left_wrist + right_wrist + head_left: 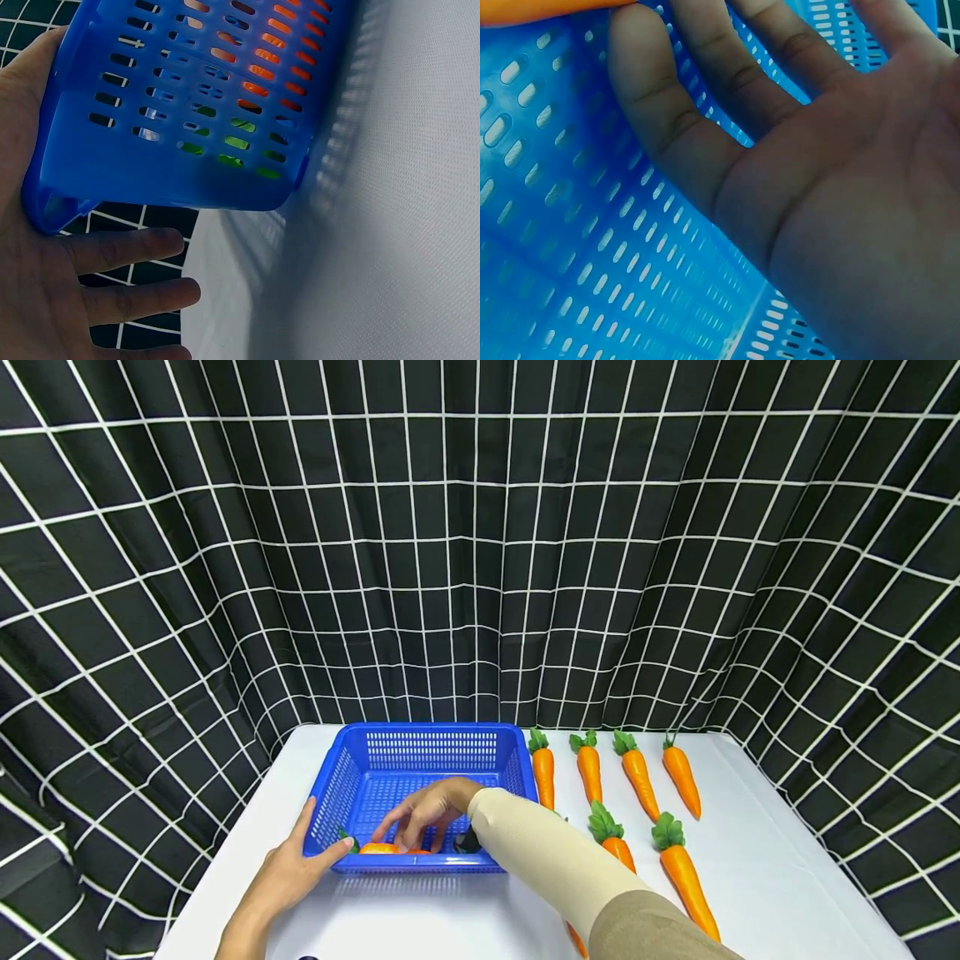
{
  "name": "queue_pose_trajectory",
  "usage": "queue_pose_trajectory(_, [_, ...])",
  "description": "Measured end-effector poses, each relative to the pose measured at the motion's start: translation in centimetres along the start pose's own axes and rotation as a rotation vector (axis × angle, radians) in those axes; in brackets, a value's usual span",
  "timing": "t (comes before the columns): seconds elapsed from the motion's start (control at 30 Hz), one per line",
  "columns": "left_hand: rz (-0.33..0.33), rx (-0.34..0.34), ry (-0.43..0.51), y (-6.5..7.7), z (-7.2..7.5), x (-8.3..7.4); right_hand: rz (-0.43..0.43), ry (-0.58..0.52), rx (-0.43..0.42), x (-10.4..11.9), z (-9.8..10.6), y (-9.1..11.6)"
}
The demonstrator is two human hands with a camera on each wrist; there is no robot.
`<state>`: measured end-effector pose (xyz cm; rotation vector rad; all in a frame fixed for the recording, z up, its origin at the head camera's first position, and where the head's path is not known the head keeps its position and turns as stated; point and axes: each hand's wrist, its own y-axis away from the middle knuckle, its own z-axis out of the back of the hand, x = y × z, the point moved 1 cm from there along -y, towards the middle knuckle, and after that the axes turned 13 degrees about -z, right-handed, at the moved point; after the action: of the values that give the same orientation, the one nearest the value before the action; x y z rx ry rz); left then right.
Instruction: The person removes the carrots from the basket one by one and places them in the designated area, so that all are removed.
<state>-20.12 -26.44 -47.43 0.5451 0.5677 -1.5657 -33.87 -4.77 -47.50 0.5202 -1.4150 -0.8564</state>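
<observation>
A blue plastic basket with slotted walls stands on the table. My left hand rests at its front left corner, thumb along the front rim; the left wrist view shows the other fingers straight and apart. My right hand reaches down inside the basket, fingers slightly bent. Beneath it lies an orange carrot with green leaves, partly hidden by the front rim. In the right wrist view, one fingertip touches the edge of the carrot. Its thumb contact is hidden.
Several carrots lie in two rows right of the basket, including a back-row carrot and a front-row carrot. My right sleeve crosses over part of them. A black gridded curtain surrounds the white table.
</observation>
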Motion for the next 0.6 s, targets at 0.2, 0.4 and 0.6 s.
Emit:
queue_pose_trajectory(0.2, [0.013,0.002,0.01,0.0,0.03,-0.01,-0.014,0.029,-0.023,0.19,-0.15,0.3])
queue_pose_trajectory(0.4, [0.006,-0.003,0.017,0.09,0.06,0.02,-0.004,0.016,-0.025,0.29,-0.24,0.3])
queue_pose_trajectory(0.6, [-0.008,-0.009,0.014,0.09,0.08,0.02,0.029,0.001,-0.06,0.46,-0.18,0.45])
